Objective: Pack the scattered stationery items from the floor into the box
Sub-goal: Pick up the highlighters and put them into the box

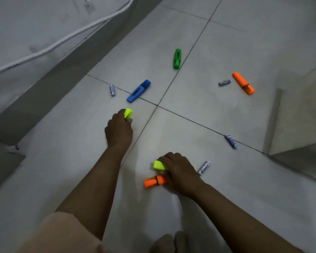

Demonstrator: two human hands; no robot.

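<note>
at the near edge of the tiled floor (244,42) a knee in beige cloth (62,232) and bare toes (169,241) sit lowest in view, with bare tile between them and the hands. the right hand (179,172) is closed over two highlighters at once: a yellow highlighter (160,165) pokes out above and an orange highlighter (154,182) below, both pressed to the floor. just beside its wrist lies a small battery (204,167). the left hand (119,130), farther out, is clamped on a second yellow highlighter (128,113), its tip showing past the fingers. the two hands are well apart, open tile between them.

right of the hands another battery (231,141) lies by a grout line. beyond the left hand rest a blue highlighter (138,91) across a grout line and a battery on the left (112,90). farther still lie a green highlighter (177,58), a far orange highlighter (243,83) and a battery beside it (224,82).

a pale wall with a white cable (62,40) bounds the floor's left edge. at the right edge a grey block (297,114) stands; whether it is the box cannot be told.
</note>
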